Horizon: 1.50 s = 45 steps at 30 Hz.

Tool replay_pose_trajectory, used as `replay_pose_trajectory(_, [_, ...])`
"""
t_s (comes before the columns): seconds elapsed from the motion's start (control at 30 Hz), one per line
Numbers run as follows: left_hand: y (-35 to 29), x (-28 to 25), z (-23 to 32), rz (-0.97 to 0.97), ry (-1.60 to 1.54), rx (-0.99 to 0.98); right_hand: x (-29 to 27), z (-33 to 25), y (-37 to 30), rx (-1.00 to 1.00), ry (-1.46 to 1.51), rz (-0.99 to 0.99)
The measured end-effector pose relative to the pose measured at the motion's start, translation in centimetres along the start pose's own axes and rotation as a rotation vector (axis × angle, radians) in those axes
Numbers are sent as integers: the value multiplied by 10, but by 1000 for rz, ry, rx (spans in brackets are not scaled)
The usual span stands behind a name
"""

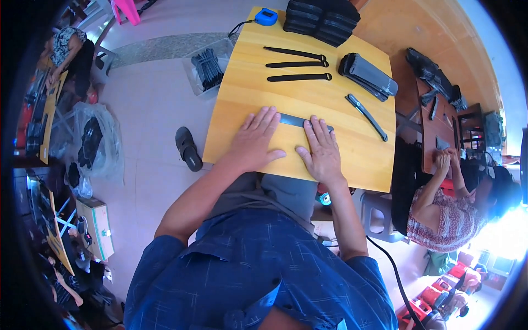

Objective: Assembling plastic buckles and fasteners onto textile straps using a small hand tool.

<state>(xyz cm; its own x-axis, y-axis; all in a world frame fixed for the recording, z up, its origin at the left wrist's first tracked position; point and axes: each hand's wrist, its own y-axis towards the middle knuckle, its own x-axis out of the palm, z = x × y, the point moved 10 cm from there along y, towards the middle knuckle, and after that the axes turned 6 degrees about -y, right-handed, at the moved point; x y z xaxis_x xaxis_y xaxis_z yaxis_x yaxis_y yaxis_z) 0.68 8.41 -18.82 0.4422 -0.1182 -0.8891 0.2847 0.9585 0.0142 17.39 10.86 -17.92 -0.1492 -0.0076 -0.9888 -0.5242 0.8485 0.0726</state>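
Observation:
A flat grey-black strip [292,119] lies crosswise on the yellow wooden table [242,99]. My left hand [256,140] rests flat on its left end, fingers stretched out. On its right end my right hand [322,151] presses down, also flat with fingers extended. Only the strip's middle and a bit of its right tip show; my fingers cover the rest. Beyond my hands lie three black straps with end loops [300,77], side by side. To the right is a narrow dark folded strap [367,117], set at a slant.
A stack of grey-black folded pieces [368,76] and a tall black bundle [322,21] occupy the table's far right. A blue corded device [266,17] sits far left. Beside the table are a clear bin [208,69] and a sandal [188,148]. Another person [445,209] sits at right.

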Motion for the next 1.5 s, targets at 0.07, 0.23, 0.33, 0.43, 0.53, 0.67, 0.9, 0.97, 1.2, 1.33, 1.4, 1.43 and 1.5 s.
replay_pose_trajectory(0.07, [-6, -7, -5, -18, 7, -23, 0, 2, -2, 7, 11, -2])
replay_pose_trajectory(0.23, [-9, -7, -7, 14, 18, -25, 0, 6, -6, 67, -8, -26])
replay_pose_trajectory(0.33, [-9, -9, -6, 42, 17, -15, -2, 17, -14, 91, -15, 12])
replay_pose_trajectory(0.43, [-9, -9, -8, 21, 17, -27, -3, 25, -22, 139, -9, 8])
replay_pose_trajectory(0.53, [-8, -11, -6, 42, 17, -23, -8, 24, -23, 144, -41, 21])
replay_pose_trajectory(0.67, [-6, -11, -4, 17, 7, -50, -9, 29, -32, 207, -42, 32])
replay_pose_trajectory(0.9, [48, -68, 19, 337, -70, 139, -24, 42, -47, 290, 90, 245])
replay_pose_trajectory(0.97, [80, -72, 17, 336, -77, 137, -28, 46, -52, 297, 167, 311])
replay_pose_trajectory(1.2, [154, -42, -7, 245, 43, -56, -29, 57, -63, 328, 375, 443])
replay_pose_trajectory(1.33, [158, -35, -15, 218, 71, -38, -31, 59, -62, 326, 401, 459])
replay_pose_trajectory(1.4, [152, -42, -9, 325, 118, 45, -33, 58, -62, 298, 390, 476])
replay_pose_trajectory(1.43, [151, -42, -9, 327, 119, 43, -33, 58, -62, 298, 376, 490])
replay_pose_trajectory(1.5, [148, -47, -12, 352, 102, 13, -36, 57, -63, 294, 362, 506])
